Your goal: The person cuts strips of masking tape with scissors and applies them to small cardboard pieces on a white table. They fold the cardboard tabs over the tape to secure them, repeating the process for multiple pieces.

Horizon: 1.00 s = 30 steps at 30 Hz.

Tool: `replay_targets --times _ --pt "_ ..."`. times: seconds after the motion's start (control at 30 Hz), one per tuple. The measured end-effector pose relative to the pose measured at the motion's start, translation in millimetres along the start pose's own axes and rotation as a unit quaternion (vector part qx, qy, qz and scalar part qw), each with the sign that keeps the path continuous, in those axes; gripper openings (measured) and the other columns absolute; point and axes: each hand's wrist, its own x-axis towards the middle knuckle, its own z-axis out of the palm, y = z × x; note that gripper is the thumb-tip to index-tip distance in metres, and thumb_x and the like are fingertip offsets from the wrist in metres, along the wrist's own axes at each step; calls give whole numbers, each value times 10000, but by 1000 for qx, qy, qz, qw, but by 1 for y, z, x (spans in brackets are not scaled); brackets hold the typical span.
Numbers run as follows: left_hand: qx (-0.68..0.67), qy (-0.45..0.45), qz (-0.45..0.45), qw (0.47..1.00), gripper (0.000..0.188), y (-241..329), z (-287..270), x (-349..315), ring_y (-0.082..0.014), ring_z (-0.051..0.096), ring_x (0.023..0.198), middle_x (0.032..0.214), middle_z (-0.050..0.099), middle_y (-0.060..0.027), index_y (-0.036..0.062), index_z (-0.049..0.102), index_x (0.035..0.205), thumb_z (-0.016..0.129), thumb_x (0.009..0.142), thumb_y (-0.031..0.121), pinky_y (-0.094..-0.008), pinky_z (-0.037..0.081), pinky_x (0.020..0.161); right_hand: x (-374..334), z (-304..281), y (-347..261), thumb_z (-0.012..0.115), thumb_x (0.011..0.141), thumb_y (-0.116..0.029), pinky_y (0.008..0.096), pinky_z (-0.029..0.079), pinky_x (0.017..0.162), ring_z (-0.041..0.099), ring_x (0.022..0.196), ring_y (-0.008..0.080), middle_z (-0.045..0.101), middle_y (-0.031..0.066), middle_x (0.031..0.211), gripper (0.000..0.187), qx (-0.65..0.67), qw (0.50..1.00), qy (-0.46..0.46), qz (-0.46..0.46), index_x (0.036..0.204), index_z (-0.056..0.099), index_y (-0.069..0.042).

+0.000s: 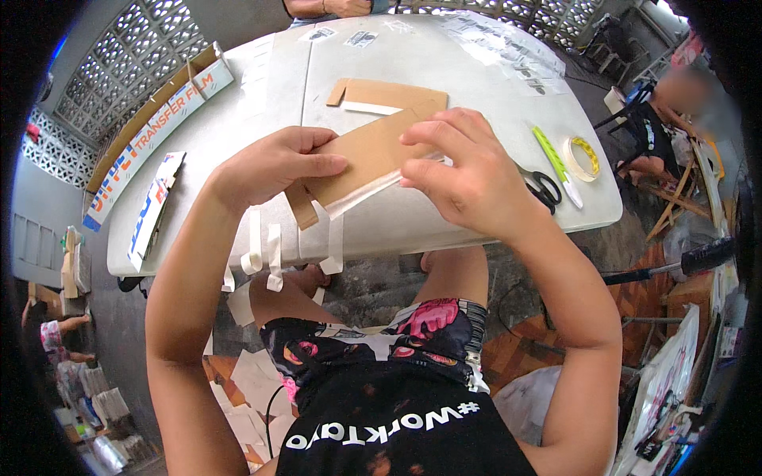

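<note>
Both hands on a flat brown cardboard piece (369, 149), held up over the near part of a white plastic table (508, 107).
Near edge: short white tape strips (275, 255) hanging off. Just above: left hand (274, 166) clamped on the cardboard's left end, thumb on top. Right hand (472, 178) at the right end, thumb and index finger parted; can't tell if it grips. White strip (365, 193) runs along the cardboard's near long edge. Right of the right hand: black-handled scissors (544, 190), partly covered, then slim green-and-white pen-like tool (556, 163), cream-and-yellow tape roll (568, 159). Left: folded white printed cardboard (155, 210), long open white printed carton (159, 131) beyond. Behind the held piece: second brown cardboard piece (397, 94). Far: printed clear sheets (508, 51), another person's hand (348, 6).
</note>
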Motion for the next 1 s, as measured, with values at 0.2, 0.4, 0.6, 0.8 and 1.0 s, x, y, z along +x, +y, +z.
replay_targets --times 0.2,0.4,0.6,0.8,1.0 --pt "124 -77 -20 989 483 3 3 9 -85 607 902 1010 702 -23 -35 644 1234 761 927 319 -247 514 777 1 -1 -11 777 781 -172 453 461 959 584 1141 310 639 92 1155 150 83 988 -51 119 886 708 -91" --pt "127 -115 -7 985 545 10 -17 37 -108 652 901 1036 732 -53 -48 660 1223 834 853 311 -251 541 794 10 -14 44 708 933 -202 333 493 900 628 992 199 697 76 1094 204 223 896 -144 357 1061 728 -45" --pt "288 377 116 873 667 15 -63 86 -263 699 1025 1173 700 -223 -4 607 1354 755 904 466 -382 563 870 22 29 128 633 1008 -217 274 485 831 605 897 105 708 41 983 241 322 790 -109 509 1123 709 -20" --pt "366 377 59 849 337 -33 -83 -1 -251 687 1074 1224 683 -133 10 640 1254 694 962 171 -362 545 937 47 81 164 612 1020 -254 324 482 822 609 898 156 711 75 1010 255 217 803 -94 546 1101 704 -31" --pt "416 372 -2 830 296 -63 -59 -72 -247 647 1121 1218 655 -97 37 659 1178 728 893 69 -378 511 985 45 94 173 621 958 -253 401 508 886 651 1024 280 719 116 1099 240 77 850 -145 500 1072 732 -74"
